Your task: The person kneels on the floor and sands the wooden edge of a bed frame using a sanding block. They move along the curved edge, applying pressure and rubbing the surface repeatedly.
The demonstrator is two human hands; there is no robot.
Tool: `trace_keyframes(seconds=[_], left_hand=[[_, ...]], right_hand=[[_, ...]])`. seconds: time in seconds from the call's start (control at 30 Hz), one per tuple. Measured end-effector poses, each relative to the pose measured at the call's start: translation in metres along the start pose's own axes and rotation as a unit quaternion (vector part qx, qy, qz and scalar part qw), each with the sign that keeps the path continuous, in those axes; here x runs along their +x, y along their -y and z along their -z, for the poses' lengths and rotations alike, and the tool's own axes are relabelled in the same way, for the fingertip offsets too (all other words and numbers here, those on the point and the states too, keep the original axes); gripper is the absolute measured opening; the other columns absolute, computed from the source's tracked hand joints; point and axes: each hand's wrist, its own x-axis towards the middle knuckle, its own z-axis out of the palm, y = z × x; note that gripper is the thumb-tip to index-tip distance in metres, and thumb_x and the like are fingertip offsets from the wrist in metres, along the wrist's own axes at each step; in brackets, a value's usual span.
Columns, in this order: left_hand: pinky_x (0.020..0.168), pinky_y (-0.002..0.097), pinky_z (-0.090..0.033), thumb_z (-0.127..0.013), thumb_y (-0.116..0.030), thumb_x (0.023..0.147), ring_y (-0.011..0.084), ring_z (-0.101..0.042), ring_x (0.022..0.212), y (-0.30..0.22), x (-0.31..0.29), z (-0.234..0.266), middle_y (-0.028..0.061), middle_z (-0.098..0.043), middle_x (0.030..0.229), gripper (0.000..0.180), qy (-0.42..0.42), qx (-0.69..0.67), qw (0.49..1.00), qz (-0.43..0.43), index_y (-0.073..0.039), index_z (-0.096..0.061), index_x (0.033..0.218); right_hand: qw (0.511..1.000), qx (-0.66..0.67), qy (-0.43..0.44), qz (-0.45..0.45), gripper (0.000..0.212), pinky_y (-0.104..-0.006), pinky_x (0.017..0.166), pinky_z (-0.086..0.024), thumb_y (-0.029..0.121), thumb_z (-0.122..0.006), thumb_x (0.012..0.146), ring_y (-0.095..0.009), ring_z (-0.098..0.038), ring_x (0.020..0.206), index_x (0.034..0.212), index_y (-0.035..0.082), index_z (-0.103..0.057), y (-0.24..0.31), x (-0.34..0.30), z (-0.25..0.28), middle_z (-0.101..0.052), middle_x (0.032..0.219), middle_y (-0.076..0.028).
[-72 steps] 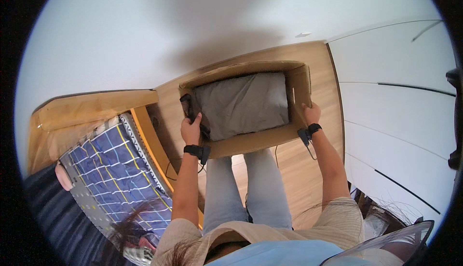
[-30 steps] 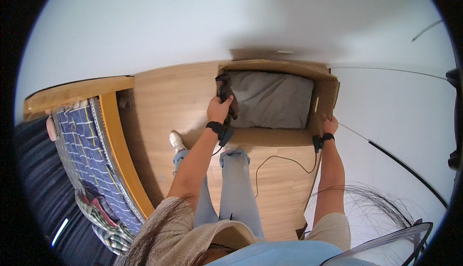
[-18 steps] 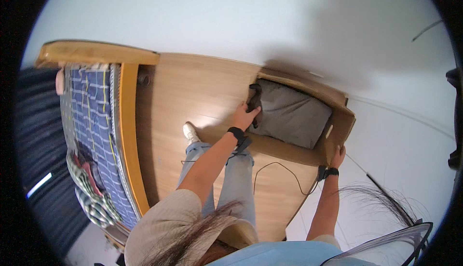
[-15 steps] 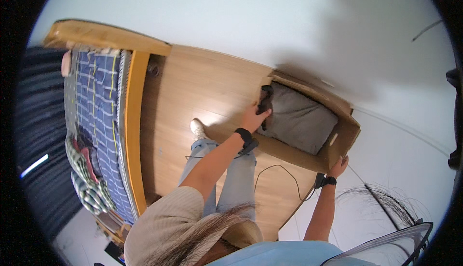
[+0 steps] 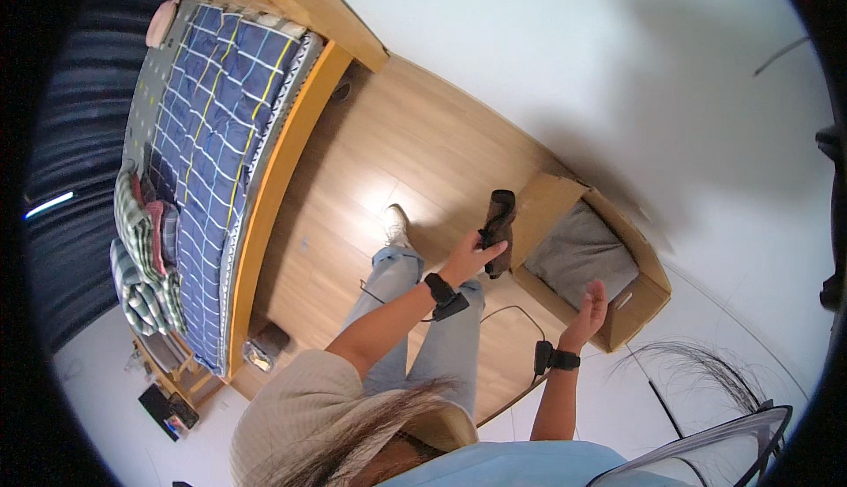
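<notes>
My left hand (image 5: 473,259) is wrapped round a dark brown, tube-shaped bundle (image 5: 501,213), perhaps a folded umbrella; its exact kind is unclear. The bundle is held upright in the picture, just left of an open cardboard box (image 5: 651,303). Inside the box lies a folded grey cloth (image 5: 584,247). A flap (image 5: 540,203) of the box stands out at its left end. My right hand (image 5: 589,318) hovers over the box's near side with its fingers stretched out, holding nothing. Whether it touches the cardboard cannot be made out.
To the left stands a wooden bed (image 5: 296,134) with a blue checked quilt (image 5: 225,90) and crumpled plaid cloth (image 5: 146,258). A white wall (image 5: 547,46) runs behind the box. A thin black cable (image 5: 520,310) trails near my legs on the wooden floor (image 5: 423,134).
My left hand has lifted the dark bundle out of the box and to its left side. My right hand has let go of the box's corner and opened. The view has turned.
</notes>
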Motion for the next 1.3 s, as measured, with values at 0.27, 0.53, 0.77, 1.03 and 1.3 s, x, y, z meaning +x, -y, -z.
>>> trace_keyframes(seconds=[0.27, 0.53, 0.77, 1.03, 1.3], left_hand=[[0.082, 0.0274, -0.052, -0.073, -0.029, 0.099, 0.0086, -0.060, 0.094, -0.083, -0.044, 0.085, 0.0013, -0.067, 0.106, 0.038, -0.039, -0.106, 0.988, -0.104, 0.000, -0.063, 0.121], [0.082, 0.0274, -0.049, -0.065, -0.028, 0.104, 0.0074, -0.055, 0.096, -0.172, -0.111, 0.164, -0.0002, -0.064, 0.101, 0.033, -0.065, -0.017, 0.986, -0.150, 0.002, -0.063, 0.116], [0.084, 0.0269, -0.048, -0.064, -0.019, 0.103, 0.0097, -0.055, 0.095, -0.231, -0.166, 0.225, 0.0016, -0.061, 0.102, 0.024, -0.069, -0.019, 0.961, -0.268, 0.002, -0.063, 0.114], [0.088, 0.0327, -0.046, -0.066, -0.016, 0.097, 0.0197, -0.057, 0.096, -0.277, -0.211, 0.272, 0.0079, -0.058, 0.100, 0.023, -0.114, 0.146, 0.929, -0.320, 0.001, -0.067, 0.112], [0.077, 0.0298, -0.047, -0.077, -0.018, 0.092, 0.0167, -0.057, 0.088, -0.339, -0.235, 0.266, 0.0070, -0.061, 0.098, 0.032, -0.255, 0.127, 0.881, -0.378, -0.001, -0.060, 0.113]], right_hand=[[0.990, 0.022, 0.140, -0.021, 0.034, -0.0348, 0.103, -0.048, 0.008, -0.057, 0.103, -0.018, -0.062, 0.117, 0.136, 0.000, -0.060, 0.082, -0.061, -0.135, -0.065, 0.133, -0.009], [0.931, 0.047, 0.360, -0.042, 0.041, -0.0368, 0.104, -0.049, 0.013, -0.059, 0.104, -0.022, -0.061, 0.122, 0.143, 0.002, -0.053, 0.165, -0.124, -0.272, -0.062, 0.136, -0.012], [0.864, 0.062, 0.498, -0.034, 0.057, -0.0383, 0.109, -0.045, 0.020, -0.067, 0.102, -0.023, -0.054, 0.131, 0.151, 0.003, -0.045, 0.216, -0.169, -0.359, -0.052, 0.148, -0.013], [0.793, 0.034, 0.608, -0.016, 0.061, -0.0340, 0.105, -0.047, 0.016, -0.070, 0.099, -0.018, -0.057, 0.124, 0.151, 0.001, -0.041, 0.260, -0.192, -0.412, -0.057, 0.136, -0.008], [0.702, 0.093, 0.706, -0.021, 0.045, -0.0273, 0.098, -0.049, 0.004, -0.068, 0.099, -0.009, -0.057, 0.116, 0.139, 0.001, -0.048, 0.309, -0.182, -0.464, -0.058, 0.125, -0.002]])
